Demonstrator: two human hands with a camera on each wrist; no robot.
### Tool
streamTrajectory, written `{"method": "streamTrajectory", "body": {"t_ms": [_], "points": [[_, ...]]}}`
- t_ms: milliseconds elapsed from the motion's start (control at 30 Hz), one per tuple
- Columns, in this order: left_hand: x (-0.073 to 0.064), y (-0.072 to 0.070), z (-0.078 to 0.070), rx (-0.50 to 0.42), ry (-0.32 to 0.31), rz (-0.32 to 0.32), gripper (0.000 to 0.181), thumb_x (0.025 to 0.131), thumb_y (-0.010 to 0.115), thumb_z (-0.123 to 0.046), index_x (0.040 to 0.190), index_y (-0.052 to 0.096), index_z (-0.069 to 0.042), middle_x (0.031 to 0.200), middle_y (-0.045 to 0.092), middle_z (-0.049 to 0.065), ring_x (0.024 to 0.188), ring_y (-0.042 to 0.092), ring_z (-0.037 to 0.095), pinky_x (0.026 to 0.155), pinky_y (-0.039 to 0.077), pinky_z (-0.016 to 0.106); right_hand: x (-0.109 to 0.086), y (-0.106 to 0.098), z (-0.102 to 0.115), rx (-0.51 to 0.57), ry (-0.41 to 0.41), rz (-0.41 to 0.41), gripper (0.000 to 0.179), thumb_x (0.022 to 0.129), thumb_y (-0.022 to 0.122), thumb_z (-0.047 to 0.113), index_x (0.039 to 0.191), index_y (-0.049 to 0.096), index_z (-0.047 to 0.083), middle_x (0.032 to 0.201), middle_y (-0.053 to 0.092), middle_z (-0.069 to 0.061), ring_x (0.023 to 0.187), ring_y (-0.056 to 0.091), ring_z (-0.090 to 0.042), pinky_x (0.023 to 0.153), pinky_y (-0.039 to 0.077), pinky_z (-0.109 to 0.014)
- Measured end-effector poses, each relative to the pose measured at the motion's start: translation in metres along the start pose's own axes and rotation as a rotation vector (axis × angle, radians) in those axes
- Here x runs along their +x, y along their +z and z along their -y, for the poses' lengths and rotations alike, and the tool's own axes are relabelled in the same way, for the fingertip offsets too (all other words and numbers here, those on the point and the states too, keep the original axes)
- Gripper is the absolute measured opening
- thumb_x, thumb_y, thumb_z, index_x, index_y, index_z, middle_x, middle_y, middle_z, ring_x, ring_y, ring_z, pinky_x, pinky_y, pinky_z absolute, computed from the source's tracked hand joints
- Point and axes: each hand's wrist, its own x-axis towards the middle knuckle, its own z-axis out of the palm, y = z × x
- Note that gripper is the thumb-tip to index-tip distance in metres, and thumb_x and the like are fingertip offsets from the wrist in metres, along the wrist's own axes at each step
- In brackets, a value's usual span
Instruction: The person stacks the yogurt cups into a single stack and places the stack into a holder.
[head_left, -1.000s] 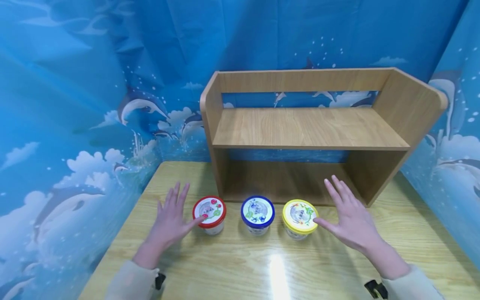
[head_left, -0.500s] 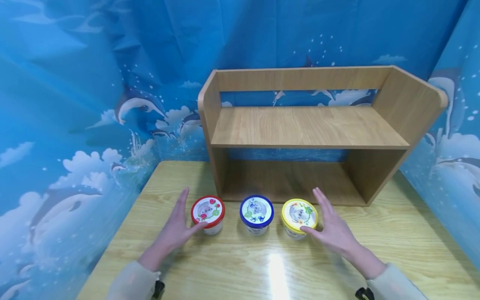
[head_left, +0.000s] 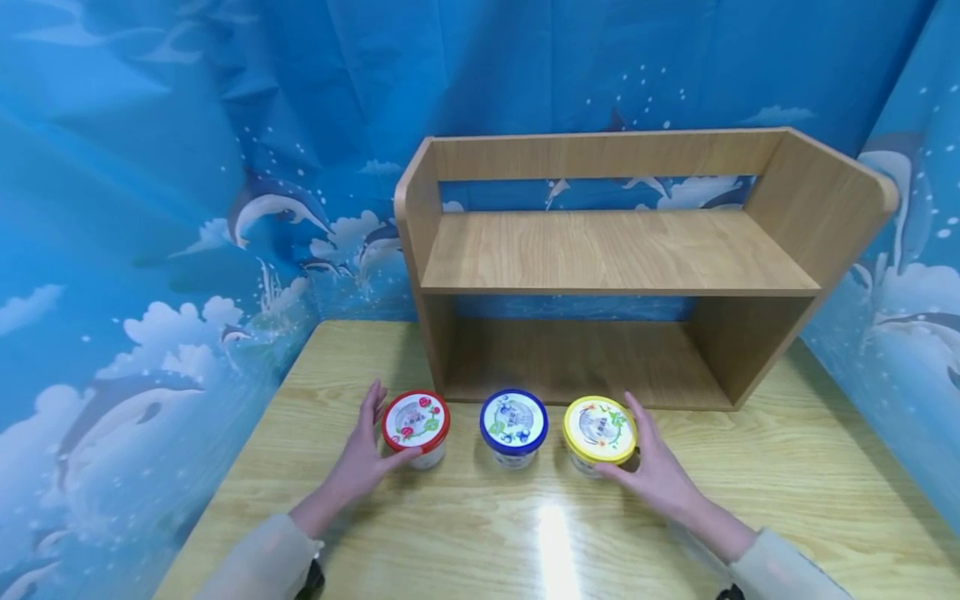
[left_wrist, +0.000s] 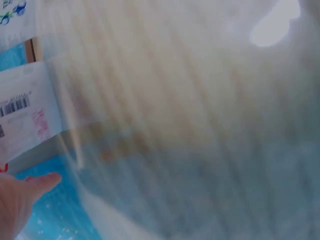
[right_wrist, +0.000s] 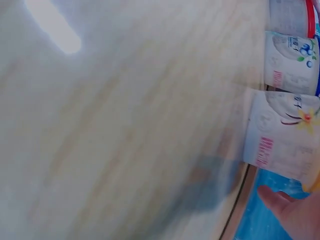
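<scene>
Three lidded tubs stand in a row on the table. My left hand is at the tub with the red lid, its thumb before the front rim and its fingers along the left side. Around the yellow-lidded tub my right hand is spread, thumb at the front and fingers at the right. Between them stands the blue-lidded tub, touched by neither hand. In the left wrist view, a fingertip shows beside the red-lidded tub's barcoded wall. A small gap separates a fingertip from the yellow-lidded tub in the right wrist view.
A two-level wooden shelf stands behind the tubs, its lower board close to them. The wooden table reaches toward the person. A blue dolphin-printed curtain hangs behind and along both sides.
The right hand has moved left and down to the yellow-lidded tub. The left hand has come in closer to the red-lidded tub. The tubs stay in place.
</scene>
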Motion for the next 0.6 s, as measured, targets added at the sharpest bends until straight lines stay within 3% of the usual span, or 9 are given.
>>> {"method": "streamTrajectory", "body": {"t_ms": [167, 333, 600], "points": [[-0.002, 0.008, 0.001, -0.072, -0.020, -0.011, 0.120, 0.074, 0.086, -0.026, 0.156, -0.002, -0.019, 0.159, 0.016, 0.017, 0.142, 0.021, 0.038, 0.108, 0.029, 0.053, -0.002, 0.007, -0.003, 0.060, 0.016, -0.020, 0.117, 0.075, 0.083, 0.039, 0.156, 0.003, 0.012, 0.155, 0.015, -0.028, 0.135, 0.025, -0.053, 0.101, 0.023, -0.071], [-0.003, 0.014, 0.003, -0.057, -0.048, -0.028, 0.121, 0.073, 0.087, -0.030, 0.156, 0.000, -0.018, 0.159, 0.016, 0.016, 0.143, 0.020, 0.035, 0.112, 0.023, 0.053, -0.004, 0.015, -0.004, 0.108, 0.032, -0.043, 0.113, 0.078, 0.082, 0.035, 0.154, 0.005, 0.004, 0.154, 0.016, -0.030, 0.136, 0.023, -0.051, 0.104, 0.021, -0.069], [-0.004, 0.019, 0.003, -0.072, -0.100, -0.037, 0.118, 0.073, 0.086, -0.034, 0.155, 0.003, -0.017, 0.157, 0.020, 0.017, 0.141, 0.025, 0.038, 0.110, 0.024, 0.056, -0.006, 0.018, -0.001, 0.143, 0.045, -0.084, 0.104, 0.081, 0.079, 0.029, 0.151, 0.009, -0.004, 0.147, 0.026, -0.034, 0.132, 0.030, -0.052, 0.106, 0.022, -0.067]]}}
